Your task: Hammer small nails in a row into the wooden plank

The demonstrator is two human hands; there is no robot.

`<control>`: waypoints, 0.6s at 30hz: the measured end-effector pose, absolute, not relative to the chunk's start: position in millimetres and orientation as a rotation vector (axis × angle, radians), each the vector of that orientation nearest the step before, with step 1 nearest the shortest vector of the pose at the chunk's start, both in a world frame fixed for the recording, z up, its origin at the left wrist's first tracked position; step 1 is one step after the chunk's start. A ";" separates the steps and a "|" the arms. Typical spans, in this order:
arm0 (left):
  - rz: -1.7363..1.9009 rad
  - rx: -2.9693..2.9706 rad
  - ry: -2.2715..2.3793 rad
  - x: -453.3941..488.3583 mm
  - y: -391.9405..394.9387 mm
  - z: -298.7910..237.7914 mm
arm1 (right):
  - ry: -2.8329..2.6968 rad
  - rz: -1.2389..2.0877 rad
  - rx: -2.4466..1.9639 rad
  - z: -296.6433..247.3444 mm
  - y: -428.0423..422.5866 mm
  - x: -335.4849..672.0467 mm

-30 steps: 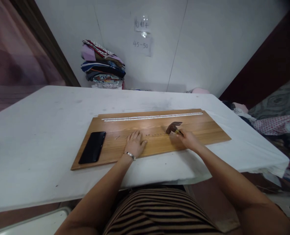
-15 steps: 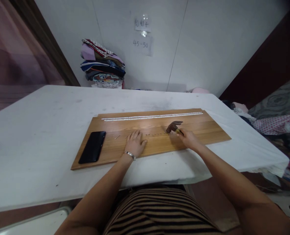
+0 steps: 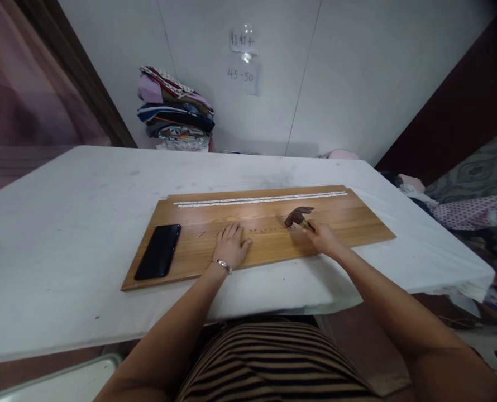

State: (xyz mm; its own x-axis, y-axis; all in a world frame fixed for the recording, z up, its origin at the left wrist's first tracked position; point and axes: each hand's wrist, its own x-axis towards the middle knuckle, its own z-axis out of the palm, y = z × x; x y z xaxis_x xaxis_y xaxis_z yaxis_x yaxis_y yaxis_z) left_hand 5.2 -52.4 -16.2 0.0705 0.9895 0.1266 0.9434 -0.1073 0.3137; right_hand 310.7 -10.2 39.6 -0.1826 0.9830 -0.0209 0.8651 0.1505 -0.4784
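On a wooden board (image 3: 357,223) atop the tabletop (image 3: 64,223), the left hand (image 3: 230,249) lies flat (grip apart, thumb spread). The right hand (image 3: 324,239) has its grip clamped round a hammer (image 3: 299,217), its head near small dark specks (image 3: 262,231).

- Barely a nudge: the hammer (image 3: 295,216) edges slightly rightward over the wooden board (image 3: 349,218) within 1 second!
- And the head view drifts, 2 wall papers (image 3: 243,78) slipping slightly left.
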 end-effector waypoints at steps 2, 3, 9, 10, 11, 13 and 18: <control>0.473 2.187 1.987 5.4 -52.1 -16.3 | -2.104 0.587 -1.776 39.0 -9.2 311.2; 0.478 2.189 1.983 5.4 -51.9 -16.2 | -2.085 0.603 -1.771 38.8 -8.9 311.4; 0.580 2.121 1.962 -2.1 -50.1 -16.1 | -1.895 0.775 -1.687 41.2 -13.8 309.8; 0.646 2.086 1.950 -3.6 -50.4 -15.1 | -1.852 0.824 -1.668 42.4 -15.2 309.2; 0.724 2.046 1.931 -4.2 -50.9 -13.2 | -1.807 0.876 -1.647 44.0 -16.2 308.3; 0.875 1.954 1.862 -0.7 -52.0 -5.5 | -1.714 0.976 -1.598 48.4 -16.3 305.8; 1.012 1.658 1.552 43.7 -42.4 36.0 | -1.525 1.121 -1.424 64.1 -8.8 284.3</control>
